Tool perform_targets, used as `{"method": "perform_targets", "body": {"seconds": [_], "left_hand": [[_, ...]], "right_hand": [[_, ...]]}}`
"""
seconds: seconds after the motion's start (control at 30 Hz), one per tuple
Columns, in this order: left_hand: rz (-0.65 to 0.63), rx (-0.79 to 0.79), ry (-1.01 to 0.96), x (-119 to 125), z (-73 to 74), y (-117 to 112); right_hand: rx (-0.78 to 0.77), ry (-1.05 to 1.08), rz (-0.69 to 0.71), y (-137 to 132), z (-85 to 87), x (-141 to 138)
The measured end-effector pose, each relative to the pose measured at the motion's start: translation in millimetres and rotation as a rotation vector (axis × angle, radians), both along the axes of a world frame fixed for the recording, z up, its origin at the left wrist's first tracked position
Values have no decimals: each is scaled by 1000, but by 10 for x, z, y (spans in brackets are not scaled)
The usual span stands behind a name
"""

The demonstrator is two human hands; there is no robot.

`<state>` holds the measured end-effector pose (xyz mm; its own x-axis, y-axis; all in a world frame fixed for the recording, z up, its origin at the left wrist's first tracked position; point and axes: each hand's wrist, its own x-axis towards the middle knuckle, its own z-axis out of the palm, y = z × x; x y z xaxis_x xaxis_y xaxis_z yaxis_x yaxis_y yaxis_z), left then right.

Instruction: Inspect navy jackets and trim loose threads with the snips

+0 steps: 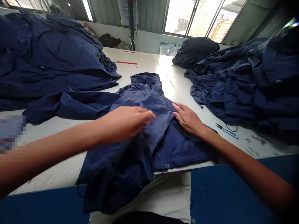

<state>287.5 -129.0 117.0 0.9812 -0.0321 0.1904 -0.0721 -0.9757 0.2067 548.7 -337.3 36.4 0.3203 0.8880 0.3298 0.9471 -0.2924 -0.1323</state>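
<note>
A navy blue jacket [149, 102] lies spread on the white table [58, 174], its collar pointing away from me and its hem hanging over the near edge. My left hand [127, 123] hovers over or rests on the jacket's middle, fingers extended together and slightly blurred. My right hand [187, 116] lies flat on the jacket's right side, fingers stretched out and pressing the fabric. Neither hand holds anything.
A tall stack of navy jackets [51, 59] fills the left of the table. A loose heap of navy jackets [247, 81] lies at the right, with a dark bundle [196, 49] behind it. Blue-handled thread snips [227, 131] lie near my right forearm. Windows line the far wall.
</note>
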Motion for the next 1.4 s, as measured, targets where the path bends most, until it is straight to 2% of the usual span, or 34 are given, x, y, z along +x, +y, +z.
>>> {"method": "perform_targets", "body": {"seconds": [0.03, 0.1, 0.17, 0.27, 0.33, 0.4, 0.63, 0.73, 0.8, 0.93, 1.1, 1.17, 1.27, 1.4], "left_hand": [[-44, -6, 28, 303, -51, 81], [-98, 2, 75, 762, -275, 193], [-80, 47, 140, 993, -565, 290], [-30, 74, 211, 1002, -906, 485], [-13, 78, 225, 907, -1018, 615], [-15, 76, 208, 822, -1060, 701], [-47, -5, 77, 737, -1058, 731], [-105, -47, -11, 717, -1043, 739], [-153, -57, -4, 712, -1043, 747], [-158, -79, 61, 726, -1072, 751], [-83, -129, 28, 746, -1076, 773], [-73, -181, -41, 745, -1018, 776], [-94, -213, -121, 716, -832, 703], [-143, -149, 1, 606, -587, 512]], "right_hand": [[17, -1, 20, 123, 52, -30], [-25, 27, 33, 369, 85, -63], [-143, 62, 13, 541, 26, -47], [-310, 104, 27, 588, -150, 52], [-330, 117, 68, 530, -256, 126], [-295, 118, 101, 468, -322, 179], [-92, 93, 158, 387, -319, 197], [-43, 33, 177, 357, -272, 166], [-19, -3, 226, 336, -244, 137], [-89, 35, 353, 315, -238, 101], [-187, 57, 331, 357, -284, 151], [-213, 45, 322, 390, -293, 198], [-256, 29, 314, 457, -288, 317], [-322, -23, 275, 587, -270, 611]]}}
